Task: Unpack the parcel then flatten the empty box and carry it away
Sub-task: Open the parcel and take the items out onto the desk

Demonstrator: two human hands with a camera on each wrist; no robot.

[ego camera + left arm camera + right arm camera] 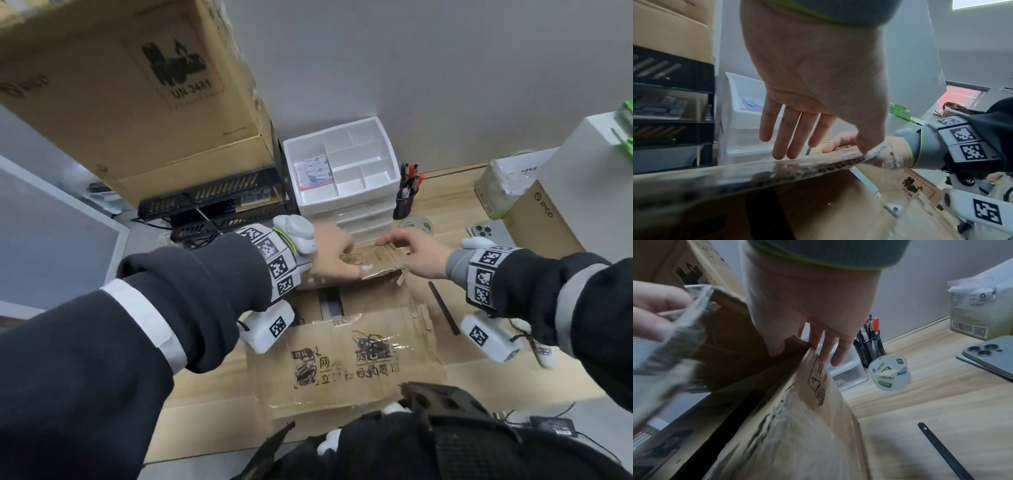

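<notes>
A worn brown cardboard box (373, 301) stands open on the wooden desk. Its near flap (342, 363), printed with black characters, lies folded toward me. Both hands are on the far flap (380, 262), which carries torn clear tape. My left hand (346, 257) holds the flap's taped edge (797, 165), thumb against the edge and fingers straight over the top. My right hand (394, 241) pinches the same flap (748, 337), thumb on its brown inner face and fingers behind it. A dark item (330, 303) lies inside the box, mostly hidden.
Right behind the box stand white drawers (342, 164), a mesh pen holder (406, 197) and a tape roll (889, 373). Phones (990, 355) and a thin black tool (443, 308) lie to the right. A big carton (137, 85) on black trays (212, 202) fills the back left.
</notes>
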